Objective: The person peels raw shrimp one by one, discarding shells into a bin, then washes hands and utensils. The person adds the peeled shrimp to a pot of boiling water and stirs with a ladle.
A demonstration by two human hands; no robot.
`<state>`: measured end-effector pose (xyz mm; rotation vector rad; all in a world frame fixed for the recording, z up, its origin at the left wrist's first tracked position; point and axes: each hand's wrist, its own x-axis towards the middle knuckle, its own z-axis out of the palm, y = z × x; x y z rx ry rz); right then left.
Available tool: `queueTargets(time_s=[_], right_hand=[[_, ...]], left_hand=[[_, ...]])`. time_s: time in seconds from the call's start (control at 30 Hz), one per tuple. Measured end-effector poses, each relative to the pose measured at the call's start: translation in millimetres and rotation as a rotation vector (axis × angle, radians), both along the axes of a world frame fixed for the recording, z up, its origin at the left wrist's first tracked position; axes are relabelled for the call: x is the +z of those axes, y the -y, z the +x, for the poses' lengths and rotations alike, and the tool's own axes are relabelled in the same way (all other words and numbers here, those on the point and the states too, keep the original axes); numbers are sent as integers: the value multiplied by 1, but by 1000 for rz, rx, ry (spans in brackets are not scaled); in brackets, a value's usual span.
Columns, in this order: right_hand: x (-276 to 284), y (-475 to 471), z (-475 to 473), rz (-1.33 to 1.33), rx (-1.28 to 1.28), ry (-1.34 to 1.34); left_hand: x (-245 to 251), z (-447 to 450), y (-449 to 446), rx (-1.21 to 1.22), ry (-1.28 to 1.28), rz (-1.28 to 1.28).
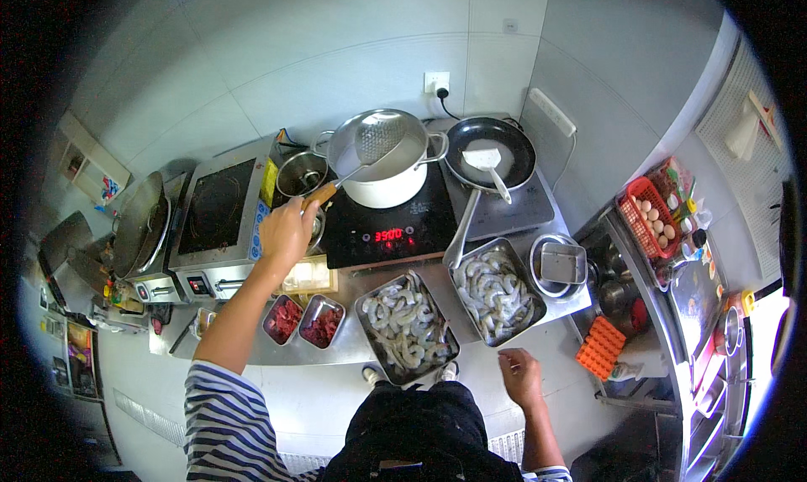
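Note:
My left hand (287,233) grips the wooden handle (320,196) of a perforated metal skimmer. Its round bowl (380,138) is over the mouth of a white two-handled pot (386,189) that contains cloudy liquid. The pot stands on a black induction cooker (353,236) with a lit red display. Low on the right, my right hand (522,378) hangs with loosely curled fingers and nothing visible in it. Nearest to it is a metal tray (533,323) of raw shrimp (498,290). A second tray (373,354) of shrimp lies left of that one.
A black frying pan (460,167) with a white spatula (484,159) sits right of the pot. Two small metal containers of red meat (284,321) are below my left forearm. Nested metal containers (563,264) occupy the right corner. Eggs lie in a red basket (638,195) farther right.

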<state>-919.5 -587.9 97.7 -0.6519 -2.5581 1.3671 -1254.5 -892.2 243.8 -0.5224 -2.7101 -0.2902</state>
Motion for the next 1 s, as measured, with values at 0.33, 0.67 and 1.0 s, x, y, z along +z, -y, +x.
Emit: queueTargets(time_s=[0.33,0.67,1.0], right_hand=[[-51,30,12,-132,167,132],[-122,57,-5,-792,49,369],[-139,109,-29,-1016,-141,297]], left_hand=[[7,-51,-22,-4,106,-211],[-30,-60,4,-18,162,345],[-267,186,42,211,1048,931]])
